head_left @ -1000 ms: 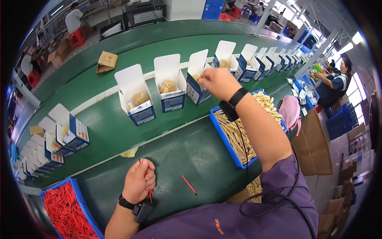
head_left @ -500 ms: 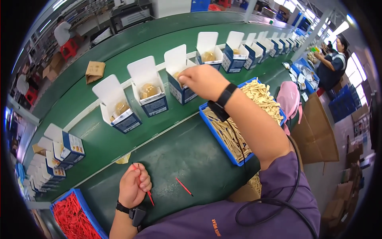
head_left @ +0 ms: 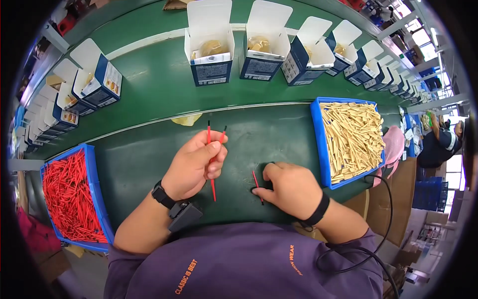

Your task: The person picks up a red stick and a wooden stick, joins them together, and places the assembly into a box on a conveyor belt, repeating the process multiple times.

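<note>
My left hand is closed on thin red sticks with black tips, raised over the dark green worktop. Two tips stick up above its fingers, and one red end points down below. My right hand is low over the worktop, its thumb and forefinger apart. Between them lies another red stick with a dark end, its middle crossed by the thumb tip; whether the thumb presses on it I cannot tell. Left of me is a blue tray full of such red sticks.
A blue tray of pale wooden sticks stands on the right. Beyond the worktop, open blue-and-white boxes line a green conveyor, wrapped tan round items inside several. A yellowish scrap lies near the worktop's far edge. A black cable loops by my right arm.
My right hand has come down from an open box to the red stick on the worktop. My left hand still grips red sticks. The view has swung, shifting the boxes and trays in it.
</note>
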A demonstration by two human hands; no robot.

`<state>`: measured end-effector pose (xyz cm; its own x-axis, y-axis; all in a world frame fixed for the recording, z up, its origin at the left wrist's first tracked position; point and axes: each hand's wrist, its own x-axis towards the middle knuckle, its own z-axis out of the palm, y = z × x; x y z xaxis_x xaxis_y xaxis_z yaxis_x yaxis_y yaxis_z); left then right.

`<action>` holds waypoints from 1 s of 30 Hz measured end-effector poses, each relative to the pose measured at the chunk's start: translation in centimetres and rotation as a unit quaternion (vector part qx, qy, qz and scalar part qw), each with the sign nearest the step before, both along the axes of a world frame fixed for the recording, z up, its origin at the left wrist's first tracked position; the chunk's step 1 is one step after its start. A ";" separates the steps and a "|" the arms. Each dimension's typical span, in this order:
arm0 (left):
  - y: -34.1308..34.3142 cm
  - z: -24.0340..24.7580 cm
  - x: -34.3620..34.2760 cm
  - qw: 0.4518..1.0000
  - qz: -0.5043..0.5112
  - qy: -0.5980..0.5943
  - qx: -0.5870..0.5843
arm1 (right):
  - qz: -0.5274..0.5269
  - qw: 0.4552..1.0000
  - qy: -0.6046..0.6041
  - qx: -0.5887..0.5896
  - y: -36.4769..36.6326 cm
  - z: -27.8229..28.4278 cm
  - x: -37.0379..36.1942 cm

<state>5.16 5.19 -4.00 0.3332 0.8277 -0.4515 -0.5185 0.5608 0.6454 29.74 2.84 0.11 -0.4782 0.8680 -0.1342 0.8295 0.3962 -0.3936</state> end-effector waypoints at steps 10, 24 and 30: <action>-0.6 1.4 1.8 0.998 -0.041 0.035 0.043 | 0.007 0.998 0.055 0.031 0.9 -1.7 0.2; -0.9 1.7 5.6 0.953 -0.102 0.240 0.157 | -0.150 0.885 0.369 -0.241 4.3 2.0 1.4; -0.2 2.3 5.0 0.999 -0.011 0.035 0.014 | -0.252 0.943 0.154 0.152 7.4 3.2 12.0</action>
